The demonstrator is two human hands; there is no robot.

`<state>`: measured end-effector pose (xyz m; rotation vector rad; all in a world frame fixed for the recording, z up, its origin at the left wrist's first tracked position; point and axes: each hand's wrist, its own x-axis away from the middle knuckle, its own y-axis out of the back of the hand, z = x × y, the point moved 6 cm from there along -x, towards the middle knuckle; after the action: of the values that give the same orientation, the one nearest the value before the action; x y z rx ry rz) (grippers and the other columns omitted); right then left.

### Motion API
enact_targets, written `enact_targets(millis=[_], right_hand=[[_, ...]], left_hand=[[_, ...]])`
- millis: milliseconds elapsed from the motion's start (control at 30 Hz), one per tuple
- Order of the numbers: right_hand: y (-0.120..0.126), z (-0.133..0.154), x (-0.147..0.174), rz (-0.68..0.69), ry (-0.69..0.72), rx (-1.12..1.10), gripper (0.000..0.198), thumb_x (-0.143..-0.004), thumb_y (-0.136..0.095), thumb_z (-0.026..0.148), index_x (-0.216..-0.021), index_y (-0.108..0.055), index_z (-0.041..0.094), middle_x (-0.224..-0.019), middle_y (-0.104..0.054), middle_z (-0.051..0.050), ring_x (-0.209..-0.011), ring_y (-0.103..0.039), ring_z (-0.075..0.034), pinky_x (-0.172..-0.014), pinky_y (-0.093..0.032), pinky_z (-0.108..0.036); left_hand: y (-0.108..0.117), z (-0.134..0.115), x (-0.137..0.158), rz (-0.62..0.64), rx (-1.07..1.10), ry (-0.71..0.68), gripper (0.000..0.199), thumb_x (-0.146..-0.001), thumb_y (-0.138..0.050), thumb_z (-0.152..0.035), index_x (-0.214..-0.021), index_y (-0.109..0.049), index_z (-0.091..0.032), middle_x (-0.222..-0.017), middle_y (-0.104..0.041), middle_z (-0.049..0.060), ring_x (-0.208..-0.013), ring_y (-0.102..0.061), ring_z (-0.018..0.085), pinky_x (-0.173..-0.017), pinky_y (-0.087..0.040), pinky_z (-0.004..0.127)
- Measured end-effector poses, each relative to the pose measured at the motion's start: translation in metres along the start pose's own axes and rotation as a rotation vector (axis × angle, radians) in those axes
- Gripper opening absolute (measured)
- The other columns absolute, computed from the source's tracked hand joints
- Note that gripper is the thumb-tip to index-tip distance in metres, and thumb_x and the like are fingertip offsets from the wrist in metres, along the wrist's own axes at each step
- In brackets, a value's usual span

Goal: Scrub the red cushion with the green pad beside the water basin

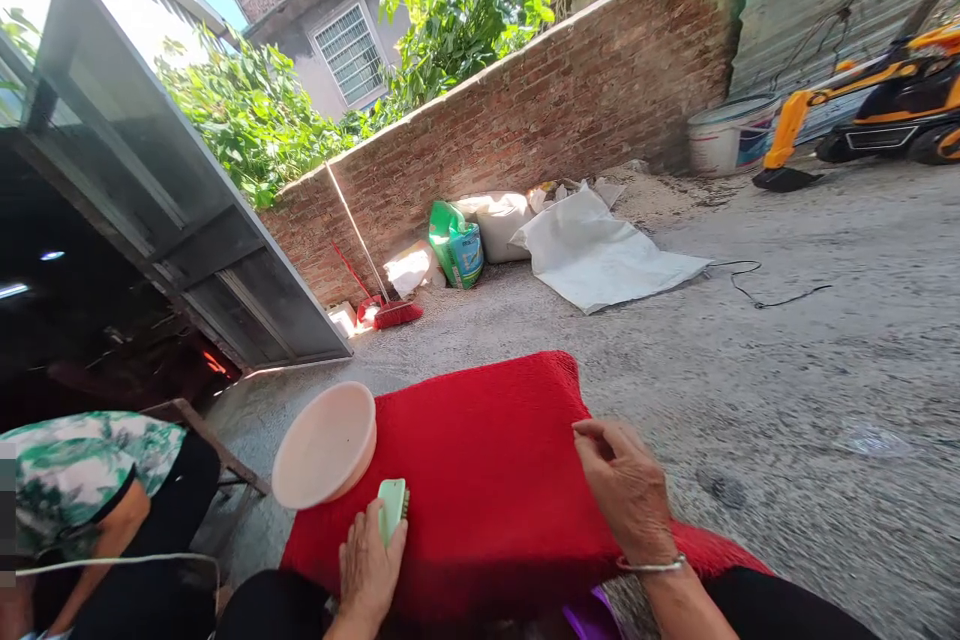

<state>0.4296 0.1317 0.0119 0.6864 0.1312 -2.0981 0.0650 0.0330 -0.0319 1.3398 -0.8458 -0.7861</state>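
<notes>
A red, towel-like cloth [487, 460] is spread over a low surface in front of me and hangs down at the near side. My left hand [369, 555] grips a pale green scrub brush [391, 508] over the cloth's left part, with its bristles facing right. At the right edge of the cloth is my right hand [624, 485], thumb and fingers pinched together. Whatever those fingertips hold is too small to make out. A light pink plastic basin [326, 445] stands at the cloth's left corner, beyond the brush.
Someone in a green-and-white patterned top [90, 460] sits at left beside a wooden chair [225, 450]. A purple object [592, 617] shows below the cloth. Farther off are a red broom [397, 314], a green bag [457, 250], a white sheet [607, 255] and a toy excavator [885, 115].
</notes>
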Motion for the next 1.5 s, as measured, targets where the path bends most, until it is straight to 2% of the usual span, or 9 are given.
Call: enact_targets(millis=[233,400,500,633,800,933,1067,1200,1500], right_hand=[[0.004,0.0,-0.001,0.002,-0.016,-0.004,0.019,-0.074,-0.048,0.035,-0.069,-0.062,0.024,-0.07,-0.064,-0.004,-0.065,-0.056,-0.018,-0.064,-0.046,-0.031],[0.011,0.005,-0.005,0.002,-0.031,-0.014,0.018,-0.074,-0.049,0.035,-0.069,-0.062,0.023,-0.071,-0.064,-0.004,-0.065,-0.056,-0.018,-0.063,-0.046,-0.031],[0.015,0.009,-0.006,0.004,-0.022,-0.017,0.017,-0.075,-0.049,0.035,-0.07,-0.062,0.024,-0.074,-0.065,-0.004,-0.066,-0.056,-0.018,-0.063,-0.046,-0.031],[0.015,0.01,-0.006,0.008,-0.021,-0.011,0.016,-0.075,-0.049,0.035,-0.07,-0.061,0.025,-0.072,-0.064,-0.003,-0.067,-0.057,-0.019,-0.065,-0.046,-0.032],[0.009,0.01,-0.005,0.02,-0.03,-0.017,0.018,-0.075,-0.048,0.035,-0.069,-0.061,0.024,-0.072,-0.065,-0.005,-0.068,-0.058,-0.02,-0.067,-0.047,-0.033],[0.005,0.009,-0.003,0.032,-0.037,-0.025,0.023,-0.074,-0.047,0.038,-0.068,-0.063,0.023,-0.071,-0.065,-0.006,-0.065,-0.058,-0.02,-0.065,-0.047,-0.033],[0.003,0.007,-0.002,0.044,-0.026,-0.024,0.025,-0.075,-0.047,0.041,-0.069,-0.064,0.024,-0.07,-0.065,-0.005,-0.063,-0.057,-0.019,-0.062,-0.047,-0.032],[0.004,0.005,-0.001,0.043,-0.024,-0.023,0.022,-0.075,-0.047,0.04,-0.07,-0.062,0.025,-0.072,-0.066,-0.003,-0.065,-0.059,-0.018,-0.065,-0.047,-0.031],[0.016,0.01,-0.005,0.026,-0.062,-0.019,0.02,-0.074,-0.048,0.038,-0.07,-0.062,0.024,-0.072,-0.066,-0.003,-0.066,-0.059,-0.017,-0.064,-0.047,-0.03]], left_hand=[[-0.017,-0.108,0.041,-0.027,0.088,-0.251,0.049,-0.09,-0.045,-0.039,-0.137,-0.045,-0.024,-0.138,-0.05,0.012,-0.129,-0.042,0.027,-0.107,-0.03,0.042],[-0.021,-0.194,0.079,0.122,0.258,-0.522,0.061,-0.086,-0.05,-0.054,-0.14,-0.041,-0.027,-0.145,-0.043,0.01,-0.136,-0.033,0.03,-0.114,-0.023,0.047],[-0.01,-0.219,0.091,0.168,0.32,-0.613,0.06,-0.086,-0.046,-0.06,-0.136,-0.045,-0.027,-0.14,-0.048,0.01,-0.13,-0.039,0.029,-0.112,-0.026,0.046],[0.006,-0.2,0.078,0.103,0.317,-0.562,0.053,-0.087,-0.047,-0.053,-0.134,-0.047,-0.028,-0.133,-0.054,0.008,-0.124,-0.045,0.027,-0.109,-0.03,0.044],[0.018,-0.107,0.029,-0.076,0.148,-0.293,0.043,-0.091,-0.046,-0.04,-0.131,-0.05,-0.026,-0.127,-0.058,0.007,-0.118,-0.051,0.024,-0.1,-0.037,0.037],[0.019,-0.025,-0.005,-0.07,-0.015,-0.056,0.041,-0.094,-0.04,-0.038,-0.132,-0.046,-0.022,-0.129,-0.057,0.01,-0.119,-0.052,0.023,-0.093,-0.04,0.036],[0.015,0.011,-0.018,-0.013,-0.067,0.06,0.043,-0.095,-0.037,-0.041,-0.134,-0.043,-0.022,-0.13,-0.056,0.011,-0.117,-0.053,0.023,-0.09,-0.042,0.037],[0.009,-0.017,-0.008,-0.01,-0.064,0.001,0.045,-0.095,-0.039,-0.041,-0.134,-0.044,-0.021,-0.128,-0.056,0.012,-0.119,-0.051,0.025,-0.094,-0.039,0.039],[0.003,-0.18,0.066,0.023,0.196,-0.479,0.055,-0.084,-0.054,-0.049,-0.133,-0.048,-0.024,-0.132,-0.054,0.011,-0.124,-0.045,0.03,-0.109,-0.029,0.047]])
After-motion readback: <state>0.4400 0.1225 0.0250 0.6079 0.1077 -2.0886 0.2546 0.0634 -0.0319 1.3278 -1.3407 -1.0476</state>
